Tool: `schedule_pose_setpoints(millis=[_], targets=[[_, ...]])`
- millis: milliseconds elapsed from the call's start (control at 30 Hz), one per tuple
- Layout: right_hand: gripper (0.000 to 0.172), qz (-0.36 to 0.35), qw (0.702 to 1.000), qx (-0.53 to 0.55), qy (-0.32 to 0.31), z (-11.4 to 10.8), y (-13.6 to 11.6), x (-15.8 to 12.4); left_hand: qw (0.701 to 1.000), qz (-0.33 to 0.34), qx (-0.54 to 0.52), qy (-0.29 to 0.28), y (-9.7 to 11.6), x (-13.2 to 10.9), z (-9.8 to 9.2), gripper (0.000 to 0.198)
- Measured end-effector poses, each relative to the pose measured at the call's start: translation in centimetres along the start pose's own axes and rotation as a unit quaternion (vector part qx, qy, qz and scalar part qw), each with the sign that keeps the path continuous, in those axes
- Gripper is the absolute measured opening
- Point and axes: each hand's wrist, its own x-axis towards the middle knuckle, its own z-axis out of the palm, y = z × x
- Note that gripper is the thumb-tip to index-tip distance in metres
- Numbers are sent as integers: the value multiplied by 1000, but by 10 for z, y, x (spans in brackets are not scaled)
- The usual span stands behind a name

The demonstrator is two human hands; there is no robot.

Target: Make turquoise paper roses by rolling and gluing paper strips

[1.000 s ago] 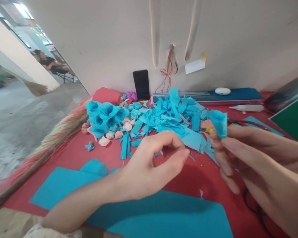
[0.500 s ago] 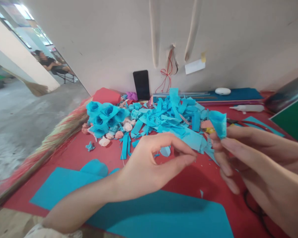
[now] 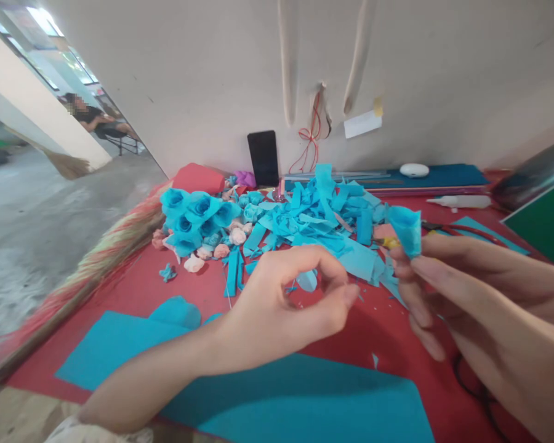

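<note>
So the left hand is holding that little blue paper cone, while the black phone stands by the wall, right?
Not quite: in the head view, the right hand holds the blue paper cone, not the left hand. The black phone does stand by the wall.

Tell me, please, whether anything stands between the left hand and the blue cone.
Nothing visible does: only a gap separates the left hand from the cone, pinched in the right hand. The scraps lie beyond, on the table.

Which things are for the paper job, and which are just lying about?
Probably for the job:
blue paper cone in the right hand
blue paper flowers
blue paper strips
large blue sheet

Probably just lying about:
black phone
broom
white oval thing
</note>
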Motion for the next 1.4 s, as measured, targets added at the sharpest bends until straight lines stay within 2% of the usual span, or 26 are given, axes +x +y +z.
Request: schedule_pose_setpoints(millis=[133,267,333,467,500,567,633,700,767,833,900,1100,1233,1300,1400], targets=[[25,17,1000,14,-12,-4,2,0,1000,-19,8,-5,0,-1,-2,24],[23,10,999,12,-51,-7,7,2,999,-24,33,-14,5,2,-2,29],[21,5,998,14,-58,-7,6,3,999,-18,44,-25,7,5,-1,25],[21,9,997,30,-67,-4,1,2,993,44,98,-50,-1,10,0,7],[20,15,997,33,-73,-4,0,1,989,54,124,-55,-4,11,0,8],[18,27,995,36,-93,-4,0,-1,981,60,174,-56,-10,12,1,23],[17,33,992,32,-119,-4,1,-2,979,49,196,-40,-14,13,1,27],[21,26,993,12,-119,-2,2,-2,983,25,180,-20,-13,13,1,14],[28,17,996,-19,-85,2,2,-1,990,21,137,8,-10,12,1,11],[33,6,998,-43,-53,7,2,1,995,42,80,30,-7,11,1,9],[35,-2,997,-56,-52,11,1,1,996,63,37,44,-4,10,0,5],[30,-14,992,-71,-103,10,0,-4,998,56,6,29,-2,8,0,2],[22,-20,975,-41,-218,8,-4,-4,998,22,-39,38,-3,9,1,7],[21,-36,972,-18,-230,9,-8,-3,997,11,-70,34,-3,10,2,10],[18,-79,973,-34,-216,10,-12,0,994,0,-106,25,-3,9,2,15]])
